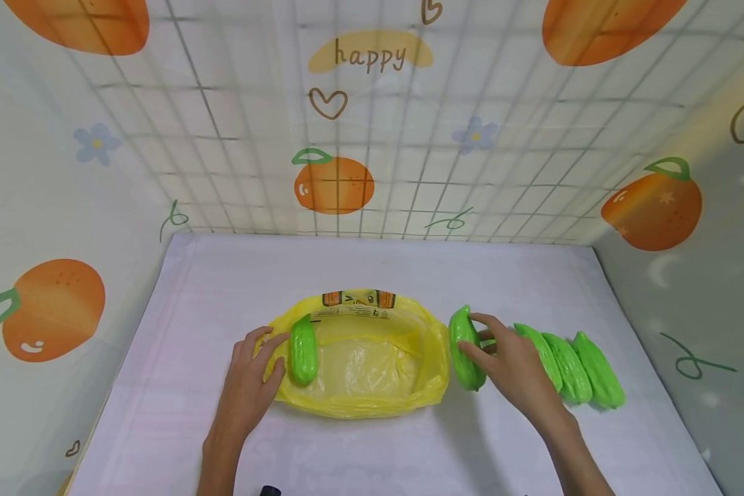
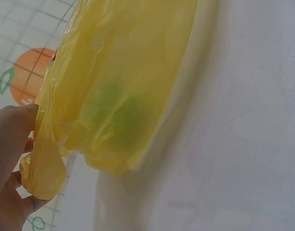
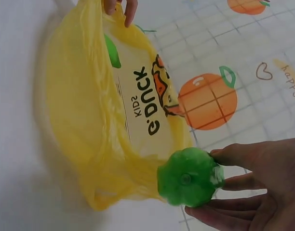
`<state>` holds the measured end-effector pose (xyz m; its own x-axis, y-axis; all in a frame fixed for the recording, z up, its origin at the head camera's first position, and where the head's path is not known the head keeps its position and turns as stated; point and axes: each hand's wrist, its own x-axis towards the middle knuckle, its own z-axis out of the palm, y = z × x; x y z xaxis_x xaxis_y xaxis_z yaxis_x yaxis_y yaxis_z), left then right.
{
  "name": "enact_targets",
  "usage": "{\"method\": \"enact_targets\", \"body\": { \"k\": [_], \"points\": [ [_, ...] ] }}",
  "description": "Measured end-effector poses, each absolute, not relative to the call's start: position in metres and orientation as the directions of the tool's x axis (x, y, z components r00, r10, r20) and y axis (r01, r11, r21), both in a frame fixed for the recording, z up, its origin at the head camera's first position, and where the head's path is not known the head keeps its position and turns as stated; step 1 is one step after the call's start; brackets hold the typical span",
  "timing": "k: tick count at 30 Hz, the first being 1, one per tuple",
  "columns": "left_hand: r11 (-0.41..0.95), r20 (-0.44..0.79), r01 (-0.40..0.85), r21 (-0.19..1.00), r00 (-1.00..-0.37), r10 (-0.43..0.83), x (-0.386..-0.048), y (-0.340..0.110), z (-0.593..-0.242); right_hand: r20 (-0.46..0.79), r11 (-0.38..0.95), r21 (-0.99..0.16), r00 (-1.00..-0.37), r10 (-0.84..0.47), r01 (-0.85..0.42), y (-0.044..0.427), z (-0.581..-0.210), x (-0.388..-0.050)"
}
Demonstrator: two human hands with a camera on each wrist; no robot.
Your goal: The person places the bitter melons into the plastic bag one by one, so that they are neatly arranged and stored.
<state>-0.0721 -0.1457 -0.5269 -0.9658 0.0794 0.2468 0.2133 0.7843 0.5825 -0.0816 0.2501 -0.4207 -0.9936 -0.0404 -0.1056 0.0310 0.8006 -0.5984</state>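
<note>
A yellow plastic bag (image 1: 372, 408) stands on the table with its mouth open upward. My left hand (image 1: 252, 375) holds the bag's left rim, and in the left wrist view its fingers are around a gathered part of the bag (image 2: 47, 166). Inside the bag, at its left end, one green bitter melon (image 1: 304, 351) leans upright. Just off the bag's right rim, my right hand (image 1: 511, 362) grips another bitter melon (image 1: 465, 348) between thumb and fingers. In the right wrist view this melon (image 3: 188, 177) shows its ribbed end.
Several more green bitter melons (image 1: 598, 372) lie side by side on the white tabletop (image 1: 372, 461), right of my right hand. Behind the table rises a printed wall sheet (image 1: 403, 131) with oranges and grid lines. A small black object (image 1: 270, 490) sits at the near edge.
</note>
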Motion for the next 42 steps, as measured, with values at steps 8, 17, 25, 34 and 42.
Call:
{"method": "enact_targets", "body": {
  "k": [8,17,25,34,42],
  "points": [
    [0.784,0.253,0.217,0.582,-0.964,0.079,-0.071,-0.145,-0.527,-0.042,0.781,-0.622,-0.994,-0.097,-0.050,0.232,-0.415,-0.084],
    [0.785,0.248,0.213,0.581,-0.966,0.078,-0.072,-0.145,-0.527,-0.066,0.772,-0.633,-0.990,-0.126,-0.056,0.209,-0.412,-0.092],
    [0.781,0.239,0.208,0.588,-0.968,0.077,-0.073,-0.145,-0.527,-0.137,0.762,-0.646,-0.977,-0.166,-0.039,0.187,-0.422,-0.102],
    [0.778,0.250,0.218,0.589,-0.965,0.081,-0.073,-0.145,-0.528,-0.154,0.721,-0.688,-0.956,-0.250,-0.078,0.164,-0.432,-0.113],
    [0.784,0.253,0.220,0.581,-0.964,0.084,-0.072,-0.146,-0.527,-0.153,0.726,-0.678,-0.945,-0.289,-0.112,0.139,-0.440,-0.121]
  ]
}}
